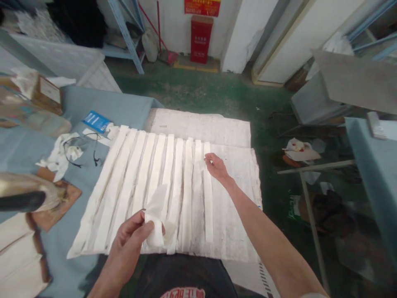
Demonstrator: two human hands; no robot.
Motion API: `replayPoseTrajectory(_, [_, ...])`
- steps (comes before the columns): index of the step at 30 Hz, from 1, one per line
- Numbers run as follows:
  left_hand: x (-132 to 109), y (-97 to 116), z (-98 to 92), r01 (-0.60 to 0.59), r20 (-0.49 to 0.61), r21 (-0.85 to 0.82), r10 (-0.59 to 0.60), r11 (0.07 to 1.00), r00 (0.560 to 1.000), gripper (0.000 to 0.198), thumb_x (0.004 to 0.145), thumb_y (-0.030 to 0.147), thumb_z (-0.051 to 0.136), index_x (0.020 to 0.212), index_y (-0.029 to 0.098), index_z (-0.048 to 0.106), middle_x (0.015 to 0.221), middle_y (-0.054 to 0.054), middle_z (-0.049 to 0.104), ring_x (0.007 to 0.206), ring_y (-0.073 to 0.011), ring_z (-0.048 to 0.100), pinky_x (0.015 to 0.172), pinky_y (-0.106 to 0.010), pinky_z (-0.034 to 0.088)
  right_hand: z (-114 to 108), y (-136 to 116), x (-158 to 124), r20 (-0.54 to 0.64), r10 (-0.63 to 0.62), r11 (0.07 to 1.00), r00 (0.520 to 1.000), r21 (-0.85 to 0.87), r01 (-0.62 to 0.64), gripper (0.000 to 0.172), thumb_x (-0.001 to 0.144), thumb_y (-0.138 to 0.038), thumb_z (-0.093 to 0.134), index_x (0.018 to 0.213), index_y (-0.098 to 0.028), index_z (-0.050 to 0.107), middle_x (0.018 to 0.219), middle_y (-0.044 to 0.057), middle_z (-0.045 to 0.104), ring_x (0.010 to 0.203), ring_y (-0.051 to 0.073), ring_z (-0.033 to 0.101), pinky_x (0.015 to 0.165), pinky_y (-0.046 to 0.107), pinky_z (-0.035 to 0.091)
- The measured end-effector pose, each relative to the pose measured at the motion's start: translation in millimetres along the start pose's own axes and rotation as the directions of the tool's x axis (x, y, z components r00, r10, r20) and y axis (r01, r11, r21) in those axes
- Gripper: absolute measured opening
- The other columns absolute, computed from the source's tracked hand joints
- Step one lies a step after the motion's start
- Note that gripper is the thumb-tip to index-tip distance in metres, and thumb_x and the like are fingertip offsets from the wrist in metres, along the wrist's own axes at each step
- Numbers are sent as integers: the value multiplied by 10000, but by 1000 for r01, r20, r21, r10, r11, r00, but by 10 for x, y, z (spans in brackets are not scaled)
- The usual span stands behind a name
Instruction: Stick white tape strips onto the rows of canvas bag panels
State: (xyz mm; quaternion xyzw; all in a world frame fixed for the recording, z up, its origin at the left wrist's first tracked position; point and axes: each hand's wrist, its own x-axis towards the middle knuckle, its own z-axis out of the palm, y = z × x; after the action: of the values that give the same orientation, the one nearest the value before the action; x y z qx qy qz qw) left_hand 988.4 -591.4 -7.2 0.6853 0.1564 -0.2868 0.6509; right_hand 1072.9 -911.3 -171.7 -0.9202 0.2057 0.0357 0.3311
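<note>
Long white strips [155, 161] lie side by side, running front to back, on a pale worn board [234, 198]. Near the board's front edge, my left hand [132, 234] pinches a loose, curled white cloth piece [156, 219] between thumb and fingers. My right hand [215, 165] is over the far end of the rightmost strip [209, 207], its fingers pressed together; whether something thin is between them is too small to tell. The right forearm crosses the board's bare right part.
On the blue-grey table [74, 211] to the left are a blue packet [96, 121], glasses [72, 153], crumpled white cloth [58, 159], a cardboard box [49, 93] and a blurred bottle-like object [31, 192]. A metal frame [310, 215] stands right of the board.
</note>
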Motion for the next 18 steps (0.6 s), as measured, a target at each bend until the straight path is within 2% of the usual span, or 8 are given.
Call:
replayPoseTrajectory(2, [-122, -43, 30, -19, -48, 52, 21, 998, 999, 341, 774, 530, 798, 730, 201, 715, 696, -4, 706, 664, -173, 598, 661, -252, 491, -26, -70, -16, -35, -1, 998, 999, -60, -1, 272, 1015, -322, 508, 1246, -233, 620, 1128, 47, 762, 990, 210, 709, 853, 327, 535])
replayPoseTrajectory(6, [-392, -90, 130, 16, -133, 130, 1, 991, 991, 454, 759, 647, 786, 716, 206, 687, 676, 14, 652, 680, -171, 561, 662, -241, 473, 3, -243, -157, -91, -76, 981, 993, -186, 58, 434, 938, -464, 630, 1285, -207, 594, 1273, 100, 680, 1130, 271, 637, 893, 349, 504])
replayPoseTrajectory(9, [-535, -154, 192, 50, -131, 132, -32, 990, 991, 529, 730, 723, 769, 703, 201, 688, 679, 7, 632, 694, -186, 552, 657, -256, 473, 123, -319, -240, -97, -126, 959, 987, -267, 97, 434, 902, -400, 655, 1275, -185, 601, 1278, 118, 645, 1142, 287, 587, 891, 349, 485])
replayPoseTrajectory(12, [-600, -249, 200, 58, -125, 148, -40, 987, 991, 568, 745, 761, 729, 685, 198, 683, 660, 9, 594, 673, -180, 522, 632, -256, 453, 259, -311, -234, -121, -125, 942, 985, -327, 80, 390, 888, -298, 633, 1252, -161, 609, 1236, 128, 634, 1109, 295, 569, 892, 367, 469])
replayPoseTrajectory(15, [-604, -355, 121, 40, -121, 164, -21, 986, 992, 572, 788, 766, 676, 684, 204, 671, 651, 5, 592, 669, -185, 526, 623, -257, 444, 338, -264, -185, -145, -119, 928, 982, -367, 58, 335, 891, -213, 591, 1220, -161, 626, 1203, 127, 646, 1078, 287, 568, 887, 369, 453])
replayPoseTrajectory(18, [-568, -446, -43, 19, -103, 188, 0, 982, 995, 549, 838, 731, 637, 682, 206, 652, 657, 8, 578, 667, -177, 518, 625, -246, 439, 349, -238, -145, -158, -123, 913, 980, -404, 50, 246, 930, -188, 531, 1141, -169, 658, 1160, 119, 672, 1049, 271, 574, 887, 358, 434])
